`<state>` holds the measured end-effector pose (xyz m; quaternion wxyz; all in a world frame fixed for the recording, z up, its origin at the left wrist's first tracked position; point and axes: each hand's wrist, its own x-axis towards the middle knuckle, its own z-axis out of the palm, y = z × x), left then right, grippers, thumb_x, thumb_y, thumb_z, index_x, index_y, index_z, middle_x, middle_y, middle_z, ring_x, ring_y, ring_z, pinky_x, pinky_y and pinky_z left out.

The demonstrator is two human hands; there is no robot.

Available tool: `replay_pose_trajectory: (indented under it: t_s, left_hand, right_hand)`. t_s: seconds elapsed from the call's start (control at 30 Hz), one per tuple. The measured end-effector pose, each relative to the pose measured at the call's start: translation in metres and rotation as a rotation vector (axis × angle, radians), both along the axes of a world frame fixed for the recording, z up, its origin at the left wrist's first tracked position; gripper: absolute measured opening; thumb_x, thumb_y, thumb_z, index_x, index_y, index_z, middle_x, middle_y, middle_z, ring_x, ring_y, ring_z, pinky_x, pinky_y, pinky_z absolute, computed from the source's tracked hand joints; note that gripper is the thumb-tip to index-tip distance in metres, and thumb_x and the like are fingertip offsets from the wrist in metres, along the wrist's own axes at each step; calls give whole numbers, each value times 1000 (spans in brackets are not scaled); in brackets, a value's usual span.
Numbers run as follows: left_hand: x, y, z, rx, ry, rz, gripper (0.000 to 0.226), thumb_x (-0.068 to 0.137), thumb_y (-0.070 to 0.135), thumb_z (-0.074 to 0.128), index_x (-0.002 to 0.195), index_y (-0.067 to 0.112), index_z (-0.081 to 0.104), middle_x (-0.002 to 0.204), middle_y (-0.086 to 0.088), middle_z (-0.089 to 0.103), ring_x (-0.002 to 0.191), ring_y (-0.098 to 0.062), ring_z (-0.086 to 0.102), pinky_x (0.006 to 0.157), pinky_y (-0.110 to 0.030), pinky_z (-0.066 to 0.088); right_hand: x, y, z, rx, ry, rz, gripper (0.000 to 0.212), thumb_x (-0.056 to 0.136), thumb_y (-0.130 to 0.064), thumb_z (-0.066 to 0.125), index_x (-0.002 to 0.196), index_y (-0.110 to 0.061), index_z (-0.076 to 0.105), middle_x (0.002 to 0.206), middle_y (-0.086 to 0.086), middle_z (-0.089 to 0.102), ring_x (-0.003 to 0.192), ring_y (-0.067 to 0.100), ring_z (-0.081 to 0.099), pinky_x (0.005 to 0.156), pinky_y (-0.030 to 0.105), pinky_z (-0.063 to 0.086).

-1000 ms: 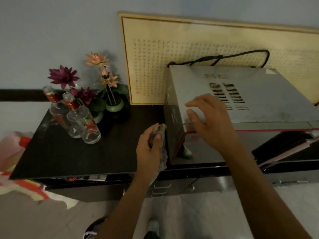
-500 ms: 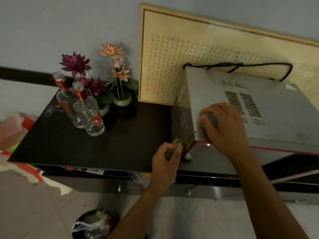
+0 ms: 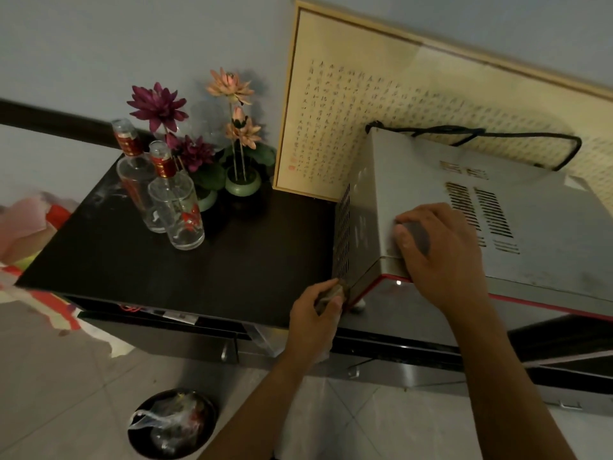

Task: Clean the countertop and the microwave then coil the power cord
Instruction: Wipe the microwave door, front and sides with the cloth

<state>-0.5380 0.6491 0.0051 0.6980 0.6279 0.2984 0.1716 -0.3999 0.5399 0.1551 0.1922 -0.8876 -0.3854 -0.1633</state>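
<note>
Pressing down on the microwave's [image 3: 464,207] top near its front left corner, right of centre in the frame, your right hand [image 3: 441,257] now lies flat where a second ago it hovered with spread fingers. Your left hand [image 3: 315,313], fingers curled tight round a cloth [image 3: 331,293], has reached that lower corner on the dark countertop [image 3: 166,270]. The power cord [image 3: 497,141] loops behind, upper right. Framed calligraphy [image 3: 365,104] and red bottle labels [image 3: 162,166] are unreadable.

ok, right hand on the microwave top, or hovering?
Touching. In the head view the right hand lies on the front left corner of the microwave top, fingers curled over the edge with no gap showing.
</note>
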Motion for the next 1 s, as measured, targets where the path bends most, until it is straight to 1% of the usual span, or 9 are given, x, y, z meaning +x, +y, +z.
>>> replay_pose_trajectory:
  t_s: [0.13, 0.2, 0.33, 0.43, 0.53, 0.63, 0.7, 0.83, 1.0]
  left_hand:
    - [-6, -12, 46, 47, -262, -20, 33, 99, 20, 63, 132, 14, 64, 123, -1, 65, 106, -10, 68, 84, -21, 57]
    - [-4, -19, 48, 78, -281, 17, 36, 99, 19, 62, 133, 9, 62, 124, -3, 63, 106, -5, 65, 84, -14, 53]
    - [2, -18, 0, -28, -48, 79, 18, 102, 13, 61, 118, 15, 68, 111, -1, 70, 93, -1, 67, 78, -13, 50]
    - [7, -11, -38, -25, 189, 43, 8, 100, 16, 63, 103, 19, 69, 92, 5, 70, 83, -8, 64, 79, -23, 47]
    - [10, -7, -49, -65, 251, 18, 6, 100, 19, 62, 102, 20, 69, 86, 5, 68, 84, -17, 65, 75, -26, 49]
    - [3, -8, -27, -150, 117, 27, 11, 101, 24, 63, 107, 24, 71, 84, 5, 67, 77, -15, 63, 71, -30, 50]
    - [-1, -12, 5, -171, -53, 35, 16, 102, 25, 63, 116, 24, 71, 86, 5, 68, 73, -14, 65, 63, -26, 52]
    - [3, -15, 66, 26, -294, 37, 30, 99, 16, 64, 128, 12, 66, 118, 3, 69, 106, -3, 68, 85, -14, 54]
    - [7, -7, 59, 84, -290, 43, 24, 100, 23, 65, 119, 38, 66, 120, 7, 69, 109, -7, 68, 91, -22, 56]
  right_hand:
    - [2, 0, -2, 7, 6, 11, 25, 95, -41, 49, 106, -24, 64, 109, -4, 56, 102, 16, 51, 93, 40, 41]
    - [2, 0, -2, 18, 11, 13, 25, 95, -41, 49, 105, -24, 65, 109, -4, 57, 102, 18, 52, 93, 42, 43]
    - [2, -1, -3, 36, -7, 30, 24, 96, -38, 50, 103, -22, 66, 107, -2, 59, 101, 20, 54, 91, 45, 45]
    - [1, -1, -3, 46, -2, 24, 24, 96, -37, 50, 103, -21, 66, 107, -2, 59, 101, 19, 54, 91, 44, 45]
    - [2, -1, -2, 42, 8, 16, 24, 96, -38, 49, 103, -22, 66, 108, -3, 59, 102, 17, 52, 92, 41, 44]
    - [2, -1, -3, 39, 10, 10, 24, 96, -37, 49, 103, -22, 65, 108, -3, 59, 101, 16, 51, 91, 37, 41]
    - [3, -2, -4, 34, 9, 2, 24, 96, -38, 48, 103, -22, 64, 108, -4, 58, 101, 15, 51, 91, 37, 41]
    - [3, -1, -5, 44, 10, -3, 25, 96, -39, 46, 103, -22, 63, 107, -5, 58, 100, 14, 52, 91, 40, 44]
    - [1, -1, -4, 58, 11, -4, 24, 96, -38, 48, 102, -21, 64, 106, -4, 59, 99, 15, 53, 90, 42, 46]
